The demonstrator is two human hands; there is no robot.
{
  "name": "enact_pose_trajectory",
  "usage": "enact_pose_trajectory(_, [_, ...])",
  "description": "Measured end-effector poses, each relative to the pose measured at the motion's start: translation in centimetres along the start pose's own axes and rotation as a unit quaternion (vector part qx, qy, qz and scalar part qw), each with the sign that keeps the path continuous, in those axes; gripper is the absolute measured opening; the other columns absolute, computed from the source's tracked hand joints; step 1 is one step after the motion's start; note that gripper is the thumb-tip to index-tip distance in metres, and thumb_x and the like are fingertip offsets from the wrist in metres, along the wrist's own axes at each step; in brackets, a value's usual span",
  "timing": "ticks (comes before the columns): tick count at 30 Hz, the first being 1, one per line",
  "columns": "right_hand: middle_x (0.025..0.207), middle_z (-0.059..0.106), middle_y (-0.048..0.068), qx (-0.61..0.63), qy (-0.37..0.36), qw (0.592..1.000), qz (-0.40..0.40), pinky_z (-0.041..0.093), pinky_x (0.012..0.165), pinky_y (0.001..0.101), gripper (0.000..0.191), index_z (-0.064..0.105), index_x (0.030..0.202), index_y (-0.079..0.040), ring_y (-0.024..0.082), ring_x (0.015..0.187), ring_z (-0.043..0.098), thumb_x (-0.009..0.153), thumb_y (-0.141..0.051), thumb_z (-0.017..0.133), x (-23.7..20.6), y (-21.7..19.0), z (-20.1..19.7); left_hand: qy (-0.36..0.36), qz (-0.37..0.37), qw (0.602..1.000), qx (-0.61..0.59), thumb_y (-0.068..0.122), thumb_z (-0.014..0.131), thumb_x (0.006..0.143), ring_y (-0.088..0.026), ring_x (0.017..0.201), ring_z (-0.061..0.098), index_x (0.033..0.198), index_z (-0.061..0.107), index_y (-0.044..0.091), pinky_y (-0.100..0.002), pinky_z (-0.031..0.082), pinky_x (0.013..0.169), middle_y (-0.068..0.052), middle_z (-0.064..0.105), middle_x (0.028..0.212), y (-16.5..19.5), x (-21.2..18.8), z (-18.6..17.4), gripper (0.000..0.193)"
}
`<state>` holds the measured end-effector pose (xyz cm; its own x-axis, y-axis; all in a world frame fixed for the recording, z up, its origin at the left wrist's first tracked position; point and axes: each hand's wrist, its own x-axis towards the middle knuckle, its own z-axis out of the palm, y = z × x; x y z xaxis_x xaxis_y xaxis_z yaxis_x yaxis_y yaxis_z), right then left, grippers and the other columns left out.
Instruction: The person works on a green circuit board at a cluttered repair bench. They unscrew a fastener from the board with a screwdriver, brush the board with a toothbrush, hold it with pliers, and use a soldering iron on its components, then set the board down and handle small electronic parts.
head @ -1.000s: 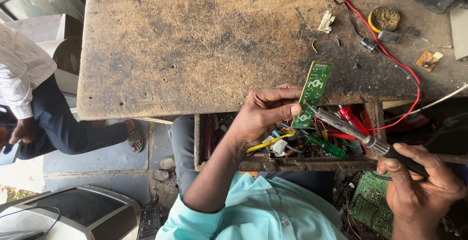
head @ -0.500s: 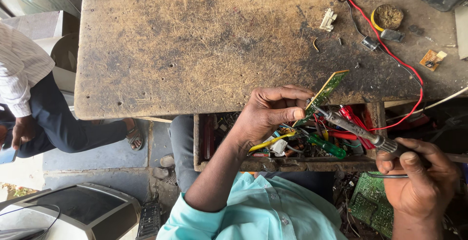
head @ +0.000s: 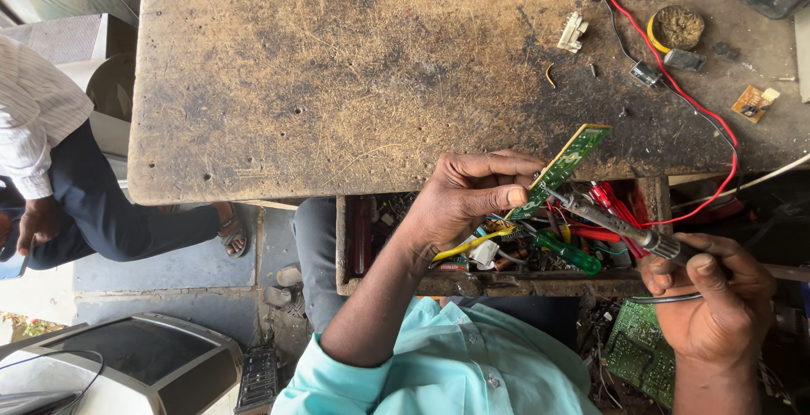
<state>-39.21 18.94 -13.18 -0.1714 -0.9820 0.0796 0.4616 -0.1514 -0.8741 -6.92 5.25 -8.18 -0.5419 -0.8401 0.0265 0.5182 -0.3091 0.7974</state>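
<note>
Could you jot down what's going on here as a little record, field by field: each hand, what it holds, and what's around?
Left hand: pinches a narrow green circuit board, held tilted.
Right hand: grips a soldering iron; its tip meets the board's lower part.
Below the hands: an open drawer crammed with tools and wires.
Surface: worn wooden table with a red wire and a round yellow-rimmed tin.
Nearby: another person sitting at the left.

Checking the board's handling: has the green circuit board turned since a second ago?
Yes. The green circuit board has tipped from face-up to edge-on, against the table edge.
</note>
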Motion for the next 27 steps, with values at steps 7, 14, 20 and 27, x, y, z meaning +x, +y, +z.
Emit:
enact_pose_trajectory(7, [0.096,0.072,0.019,0.040,-0.005,0.999,0.030,0.046,0.072,0.0361,0.018,0.072,0.121,0.003,0.022,0.083,0.061,0.111,-0.012,0.073,0.66,0.51,-0.22,0.009,-0.031,0.999,-0.022,0.009,0.081,0.091,-0.020,0.113,0.068,0.127,0.073,-0.004,-0.034,0.053,0.105,-0.014,0.072,0.123,-0.64,0.11,-0.45,0.038])
enact_pose_trajectory(14, [0.094,0.072,0.020,0.050,-0.013,0.998,0.034,0.045,0.071,0.0362,0.018,0.073,0.121,0.003,0.022,0.080,0.061,0.111,-0.013,0.073,0.75,0.53,-0.11,-0.007,-0.010,1.000,-0.001,0.010,0.081,0.092,-0.019,0.116,0.067,0.126,0.073,-0.004,-0.034,0.053,0.107,-0.013,0.072,0.126,-0.35,0.07,-0.37,0.038])
enact_pose_trajectory(20, [0.096,0.072,0.020,0.061,-0.011,0.997,0.039,0.044,0.072,0.0365,0.019,0.072,0.122,0.002,0.022,0.081,0.060,0.110,-0.012,0.072,0.85,0.66,0.07,-0.014,-0.006,1.000,-0.009,0.010,0.081,0.092,-0.020,0.116,0.068,0.126,0.073,-0.004,-0.035,0.053,0.107,-0.014,0.072,0.127,-0.14,0.10,-0.28,0.037])
enact_pose_trajectory(27, [0.096,0.072,0.020,0.069,-0.008,0.997,0.046,0.044,0.074,0.0368,0.019,0.072,0.123,0.003,0.022,0.081,0.059,0.112,-0.013,0.071,0.90,0.87,0.00,0.001,-0.032,0.998,-0.052,0.008,0.082,0.089,-0.019,0.112,0.069,0.125,0.072,-0.004,-0.033,0.055,0.104,-0.013,0.074,0.123,-0.39,0.11,-0.38,0.039])
